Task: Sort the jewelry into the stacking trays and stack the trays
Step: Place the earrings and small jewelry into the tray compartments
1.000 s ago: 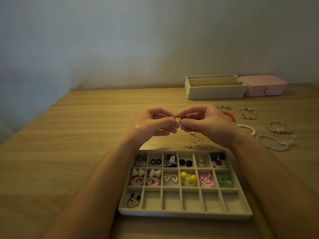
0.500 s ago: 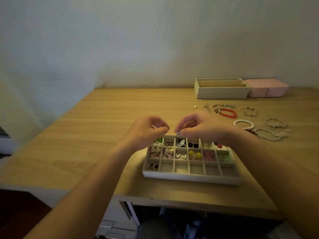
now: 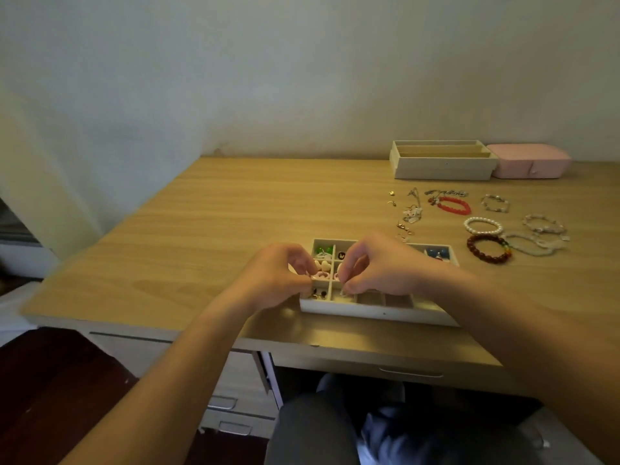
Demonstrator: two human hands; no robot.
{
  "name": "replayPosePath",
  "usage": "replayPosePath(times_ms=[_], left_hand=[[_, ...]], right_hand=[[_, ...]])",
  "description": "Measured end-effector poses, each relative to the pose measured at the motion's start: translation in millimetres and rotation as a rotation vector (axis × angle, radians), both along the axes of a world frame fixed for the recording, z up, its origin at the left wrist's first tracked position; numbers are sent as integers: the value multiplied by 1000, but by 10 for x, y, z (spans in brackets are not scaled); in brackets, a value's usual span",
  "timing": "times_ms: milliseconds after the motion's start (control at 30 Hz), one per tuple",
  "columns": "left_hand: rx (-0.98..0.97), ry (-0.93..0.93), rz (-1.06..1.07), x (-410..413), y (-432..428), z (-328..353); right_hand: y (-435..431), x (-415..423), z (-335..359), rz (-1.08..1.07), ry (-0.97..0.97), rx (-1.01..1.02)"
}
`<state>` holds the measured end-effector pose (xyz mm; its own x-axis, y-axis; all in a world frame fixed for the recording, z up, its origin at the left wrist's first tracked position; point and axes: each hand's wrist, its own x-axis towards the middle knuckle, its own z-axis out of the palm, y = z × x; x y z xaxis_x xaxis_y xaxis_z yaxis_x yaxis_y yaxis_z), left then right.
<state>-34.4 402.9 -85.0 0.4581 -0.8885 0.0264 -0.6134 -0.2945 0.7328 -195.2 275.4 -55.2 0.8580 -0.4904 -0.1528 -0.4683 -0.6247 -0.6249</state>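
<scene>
A cream compartment tray sits near the desk's front edge, with earrings in many of its cells. Both hands hover over its left part. My left hand has its fingers curled over the tray's left edge; what it pinches is too small to make out. My right hand pinches a small silvery earring just above a front-row cell. Loose small earrings lie on the desk behind the tray. A second cream tray with long slots stands at the back.
Several bracelets lie right of the tray: a red one, a pearl one, a dark bead one and clear ones. A pink box stands beside the back tray. Desk drawers and my knees show below the desk edge.
Both hands have come down from above the desk to the tray's left front cells, still close together. The camera has pulled back and tilted, so the desk edge and drawers show.
</scene>
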Motion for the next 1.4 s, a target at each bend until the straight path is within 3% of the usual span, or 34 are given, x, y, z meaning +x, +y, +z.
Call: replayPosePath(times_ms=[367,633,933,1267,1400], left_hand=[[32,100,7,-50,-33,8],[41,125,-35,-32,-6,31],[65,139,-61,-35,-30,49],[113,145,-43,-3,-80,88],[56,37,-14,13,-185,190]], right_hand=[[102,-41,-210,-123,-100,-70],[74,-53,-168,-79,-121,-182],[57,-65,-175,-10,-205,-40],[16,-65,-158,12,-178,-51],[-90,-129,-73,-34,-222,-54]])
